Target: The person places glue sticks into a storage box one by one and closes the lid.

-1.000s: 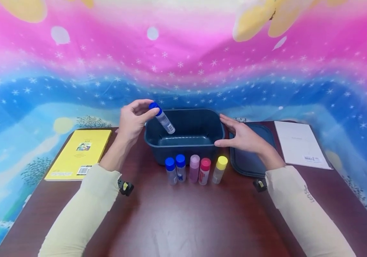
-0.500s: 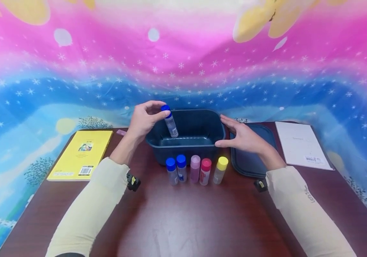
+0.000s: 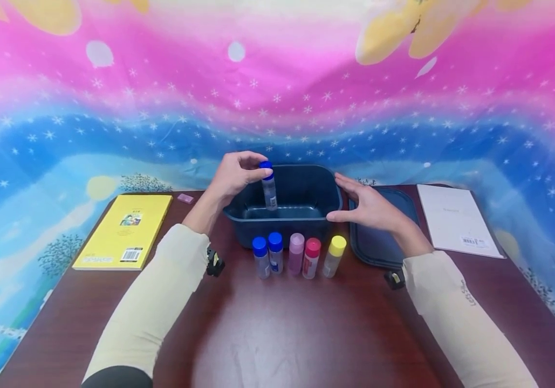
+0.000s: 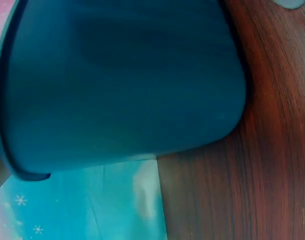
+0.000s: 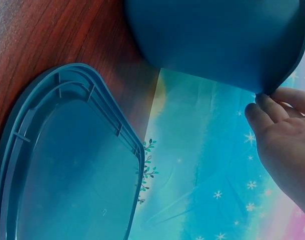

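in the head view, a blue-capped tube (image 3: pixel 269 195) is pinched by the left hand (image 3: pixel 234 177) and hung below its fingers at the dark bin (image 3: pixel 301 219), its label too small to be read; barcodes are borne by a yellow book (image 3: pixel 124 234) and a white book (image 3: pixel 454 215), outward of the hands. in the left wrist view, the bin's wall is shown. in the right wrist view, the bin's edge is touched by the right hand (image 5: pixel 287 131), fingers extended.

Left hand (image 3: pixel 239 173) sits farther right than a second ago. Its blue-capped stick (image 3: pixel 269 191) hangs nearly upright, no longer slanted, foot lower in the box (image 3: pixel 284 226). Small pink block (image 3: pixel 185 198), earlier partly covered, shows whole.
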Demonstrator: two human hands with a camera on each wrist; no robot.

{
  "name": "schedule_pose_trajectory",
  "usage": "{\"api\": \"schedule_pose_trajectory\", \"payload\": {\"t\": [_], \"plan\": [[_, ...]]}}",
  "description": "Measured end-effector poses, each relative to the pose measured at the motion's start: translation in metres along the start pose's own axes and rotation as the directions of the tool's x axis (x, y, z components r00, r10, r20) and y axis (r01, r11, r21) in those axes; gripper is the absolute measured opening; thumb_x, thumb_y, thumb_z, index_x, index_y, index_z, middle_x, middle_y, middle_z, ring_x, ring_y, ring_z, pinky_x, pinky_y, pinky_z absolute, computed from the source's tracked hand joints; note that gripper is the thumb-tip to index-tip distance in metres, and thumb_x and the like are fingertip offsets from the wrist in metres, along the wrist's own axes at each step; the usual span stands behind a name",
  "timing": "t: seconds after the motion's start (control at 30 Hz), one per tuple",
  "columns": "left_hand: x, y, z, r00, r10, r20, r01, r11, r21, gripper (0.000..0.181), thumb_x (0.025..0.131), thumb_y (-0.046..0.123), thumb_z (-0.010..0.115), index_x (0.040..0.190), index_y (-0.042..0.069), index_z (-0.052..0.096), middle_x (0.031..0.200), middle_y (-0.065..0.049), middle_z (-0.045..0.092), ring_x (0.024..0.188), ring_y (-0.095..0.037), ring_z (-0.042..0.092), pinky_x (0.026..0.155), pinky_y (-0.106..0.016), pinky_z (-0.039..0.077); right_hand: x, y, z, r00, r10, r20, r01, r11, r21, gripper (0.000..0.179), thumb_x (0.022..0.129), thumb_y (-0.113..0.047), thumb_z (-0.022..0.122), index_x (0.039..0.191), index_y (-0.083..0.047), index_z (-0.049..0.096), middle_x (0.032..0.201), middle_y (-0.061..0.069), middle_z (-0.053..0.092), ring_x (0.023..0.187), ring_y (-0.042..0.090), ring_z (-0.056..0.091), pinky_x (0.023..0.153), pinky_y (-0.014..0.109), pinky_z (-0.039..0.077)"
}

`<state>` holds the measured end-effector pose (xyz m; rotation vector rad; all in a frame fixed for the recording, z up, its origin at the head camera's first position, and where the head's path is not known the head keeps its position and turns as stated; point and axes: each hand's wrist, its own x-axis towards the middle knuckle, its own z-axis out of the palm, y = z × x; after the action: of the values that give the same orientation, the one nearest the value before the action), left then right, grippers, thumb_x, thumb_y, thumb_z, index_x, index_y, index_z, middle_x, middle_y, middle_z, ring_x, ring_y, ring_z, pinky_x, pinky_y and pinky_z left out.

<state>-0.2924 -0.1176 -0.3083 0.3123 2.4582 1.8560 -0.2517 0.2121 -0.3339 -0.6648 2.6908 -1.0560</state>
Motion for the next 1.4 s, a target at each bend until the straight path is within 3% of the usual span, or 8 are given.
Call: {"api": "schedule_pose_trajectory", "payload": {"t": [0.4, 0.87, 1.17, 1.4], "plan": [[0.015, -0.009, 0.012, 0.992, -0.124, 0.03, 0.125, 0.991, -0.04, 0.036, 0.088, 0.015, 0.081, 0.121, 0.004, 0.071, 0.125, -0.011, 0.066, 0.117, -0.026, 0.061, 0.101, -0.04, 0.052, 0.0, 0.0, 0.0, 1.0, 0.002, -0.001, -0.002, 1.0, -0.002, 0.096, 0.091, -0.044, 0.075, 0.163, -0.012, 0.02, 0.168, 0.01, 0.018, 0.152, 0.037, 0.018, 0.115, 0.063, 0.027], [0.024, -0.016, 0.016, 0.977, -0.213, 0.023, 0.208, 0.97, 0.126, 0.033, 0.091, 0.015, 0.079, 0.122, 0.008, 0.071, 0.13, -0.011, 0.061, 0.122, -0.028, 0.055, 0.103, -0.042, 0.049, -0.001, 0.0, -0.002, 1.0, -0.005, 0.008, 0.005, 1.0, -0.021, 0.096, 0.092, -0.046, 0.074, 0.163, -0.011, 0.02, 0.169, 0.009, 0.016, 0.153, 0.036, 0.015, 0.116, 0.063, 0.027], [0.025, -0.016, 0.015, 0.973, -0.228, 0.036, 0.223, 0.969, 0.111, 0.034, 0.091, 0.012, 0.078, 0.124, 0.007, 0.07, 0.131, -0.012, 0.061, 0.121, -0.028, 0.057, 0.101, -0.039, 0.051, 0.0, -0.002, -0.002, 1.0, -0.004, 0.018, 0.005, 1.0, -0.016, 0.096, 0.093, -0.044, 0.074, 0.163, -0.012, 0.018, 0.169, 0.01, 0.015, 0.153, 0.036, 0.016, 0.116, 0.062, 0.027], [0.023, -0.015, 0.016, 0.982, -0.187, 0.012, 0.181, 0.963, 0.198, 0.035, 0.09, 0.015, 0.079, 0.123, 0.007, 0.071, 0.13, -0.012, 0.064, 0.123, -0.03, 0.055, 0.103, -0.043, 0.049, -0.001, -0.001, -0.002, 1.0, -0.005, 0.017, 0.006, 1.0, -0.014, 0.095, 0.092, -0.044, 0.074, 0.163, -0.011, 0.019, 0.169, 0.009, 0.014, 0.153, 0.036, 0.015, 0.116, 0.062, 0.027]]}}
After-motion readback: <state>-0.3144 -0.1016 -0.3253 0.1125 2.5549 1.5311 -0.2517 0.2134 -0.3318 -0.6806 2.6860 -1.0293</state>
